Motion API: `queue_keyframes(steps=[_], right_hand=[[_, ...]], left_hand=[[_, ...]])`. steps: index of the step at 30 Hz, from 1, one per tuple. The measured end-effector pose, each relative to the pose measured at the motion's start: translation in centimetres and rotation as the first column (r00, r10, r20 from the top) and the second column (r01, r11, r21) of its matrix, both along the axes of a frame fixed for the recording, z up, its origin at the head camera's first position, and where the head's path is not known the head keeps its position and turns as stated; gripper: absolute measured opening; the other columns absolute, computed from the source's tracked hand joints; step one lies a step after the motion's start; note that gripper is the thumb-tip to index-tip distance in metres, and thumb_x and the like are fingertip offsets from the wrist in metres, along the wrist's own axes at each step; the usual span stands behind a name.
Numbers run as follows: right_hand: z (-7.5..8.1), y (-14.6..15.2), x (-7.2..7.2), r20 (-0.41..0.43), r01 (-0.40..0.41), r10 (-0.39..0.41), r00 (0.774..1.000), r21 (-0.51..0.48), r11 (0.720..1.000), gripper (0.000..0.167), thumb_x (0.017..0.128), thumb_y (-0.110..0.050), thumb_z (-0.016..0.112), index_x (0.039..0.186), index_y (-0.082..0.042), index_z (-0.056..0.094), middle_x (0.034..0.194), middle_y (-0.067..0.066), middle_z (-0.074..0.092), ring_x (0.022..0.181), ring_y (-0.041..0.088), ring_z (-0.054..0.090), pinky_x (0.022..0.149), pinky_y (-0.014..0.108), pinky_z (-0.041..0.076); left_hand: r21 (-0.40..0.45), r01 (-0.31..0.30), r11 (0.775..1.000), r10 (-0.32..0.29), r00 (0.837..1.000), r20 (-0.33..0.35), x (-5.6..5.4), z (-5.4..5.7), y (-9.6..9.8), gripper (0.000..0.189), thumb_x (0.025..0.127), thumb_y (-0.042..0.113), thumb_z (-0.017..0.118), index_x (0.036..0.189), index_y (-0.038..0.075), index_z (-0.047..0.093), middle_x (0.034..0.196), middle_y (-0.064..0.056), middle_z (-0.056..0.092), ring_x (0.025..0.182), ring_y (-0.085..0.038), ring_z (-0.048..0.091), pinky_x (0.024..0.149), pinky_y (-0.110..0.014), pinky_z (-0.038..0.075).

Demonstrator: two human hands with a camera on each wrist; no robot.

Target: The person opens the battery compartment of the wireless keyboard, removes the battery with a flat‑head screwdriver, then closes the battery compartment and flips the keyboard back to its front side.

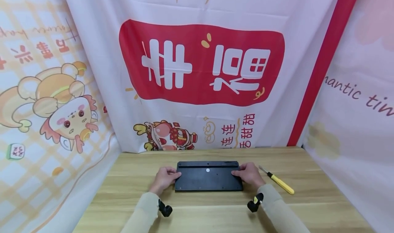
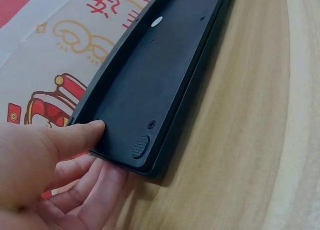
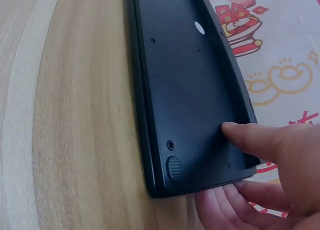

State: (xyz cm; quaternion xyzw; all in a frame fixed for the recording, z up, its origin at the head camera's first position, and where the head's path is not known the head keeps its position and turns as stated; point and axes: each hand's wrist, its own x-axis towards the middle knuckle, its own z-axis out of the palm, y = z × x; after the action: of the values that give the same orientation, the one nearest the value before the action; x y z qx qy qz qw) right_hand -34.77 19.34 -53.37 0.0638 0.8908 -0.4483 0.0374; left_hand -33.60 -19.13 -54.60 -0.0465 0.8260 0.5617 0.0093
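A black keyboard (image 1: 207,182) lies underside up between the two hands, showing screws, a small round white sticker and rubber feet. At its left end my left hand (image 1: 164,179) grips it, thumb on the underside and fingers beneath the edge. My right hand (image 1: 250,175) holds the opposite end the same way. In the left wrist view, a ribbed rubber foot (image 2: 141,146) and a screw show near the corner. The right wrist view has a matching foot (image 3: 175,169) beside another screw. The keys face down, hidden.
Right of the right hand, a screwdriver (image 1: 280,183) with a yellow handle lies on the wooden table (image 1: 203,212), its tip pointing toward the back. Printed cloths (image 1: 203,130) hang behind the table and along both sides.
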Motion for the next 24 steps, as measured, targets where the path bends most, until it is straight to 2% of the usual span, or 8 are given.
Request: queue_keyframes(steps=[4,7,11,13,17,21,24], right_hand=[[-0.1,-0.3,0.1,-0.012,0.004,-0.003,1.000,0.047,0.999,0.023,0.090,-0.027,0.085,0.092,-0.005,0.077,0.081,0.005,0.068,0.075,0.019,0.059,0.062,0.026,0.047],[-0.1,-0.4,0.1,-0.019,-0.001,0.003,1.000,0.068,0.998,0.023,0.090,-0.026,0.085,0.088,-0.006,0.077,0.078,0.003,0.066,0.074,0.019,0.056,0.062,0.027,0.045],[-0.4,-0.6,-0.1,-0.042,-0.015,0.019,0.999,0.098,0.995,0.029,0.089,-0.025,0.086,0.071,-0.008,0.070,0.065,-0.001,0.055,0.065,0.017,0.049,0.057,0.026,0.038],[-0.6,-0.6,-0.2,-0.049,-0.020,0.026,0.998,0.109,0.994,0.038,0.088,-0.025,0.086,0.063,-0.011,0.062,0.059,-0.003,0.048,0.060,0.015,0.044,0.055,0.026,0.034],[-1.1,-0.8,-0.2,-0.070,-0.032,0.042,0.997,0.137,0.990,0.055,0.088,-0.027,0.087,0.054,-0.016,0.045,0.053,-0.007,0.033,0.050,0.012,0.033,0.050,0.025,0.027],[-1.2,-0.9,-0.3,-0.100,-0.035,0.052,0.994,0.167,0.985,0.061,0.088,-0.028,0.087,0.051,-0.018,0.039,0.052,-0.008,0.027,0.047,0.011,0.029,0.048,0.024,0.025],[-0.9,-0.9,-0.4,-0.116,-0.044,0.069,0.991,0.209,0.977,0.058,0.088,-0.028,0.087,0.052,-0.017,0.042,0.052,-0.008,0.030,0.047,0.010,0.031,0.049,0.024,0.026]], left_hand=[[-0.129,0.005,0.992,-0.009,0.999,-0.036,0.2,-0.2,0.2,0.015,0.093,0.015,0.081,0.094,0.001,0.076,0.082,-0.005,0.074,0.067,-0.012,0.064,0.061,-0.024,0.054],[-0.264,-0.003,0.964,-0.023,0.995,-0.096,0.3,0.0,0.4,0.013,0.092,0.015,0.082,0.088,0.003,0.079,0.077,-0.004,0.074,0.066,-0.012,0.064,0.061,-0.026,0.052],[-0.382,-0.032,0.924,-0.023,0.990,-0.139,0.3,0.0,0.8,0.016,0.091,0.017,0.083,0.080,0.006,0.080,0.071,0.001,0.071,0.065,-0.011,0.059,0.062,-0.026,0.048],[-0.414,-0.045,0.909,-0.016,0.990,-0.143,0.2,-0.1,0.9,0.020,0.091,0.018,0.084,0.075,0.008,0.078,0.067,0.004,0.067,0.064,-0.011,0.055,0.061,-0.026,0.045],[-0.438,-0.059,0.897,-0.011,0.988,-0.155,0.2,-0.3,1.0,0.031,0.091,0.019,0.084,0.065,0.007,0.072,0.055,0.007,0.053,0.056,-0.013,0.047,0.056,-0.025,0.038],[-0.445,-0.058,0.893,-0.024,0.984,-0.176,0.4,-0.2,1.0,0.031,0.090,0.017,0.085,0.065,0.005,0.072,0.054,0.006,0.054,0.056,-0.013,0.048,0.057,-0.026,0.039],[-0.446,-0.046,0.894,-0.037,0.984,-0.176,0.2,0.1,0.9,0.028,0.090,0.018,0.085,0.068,0.006,0.073,0.058,0.005,0.059,0.059,-0.013,0.052,0.060,-0.026,0.041]])
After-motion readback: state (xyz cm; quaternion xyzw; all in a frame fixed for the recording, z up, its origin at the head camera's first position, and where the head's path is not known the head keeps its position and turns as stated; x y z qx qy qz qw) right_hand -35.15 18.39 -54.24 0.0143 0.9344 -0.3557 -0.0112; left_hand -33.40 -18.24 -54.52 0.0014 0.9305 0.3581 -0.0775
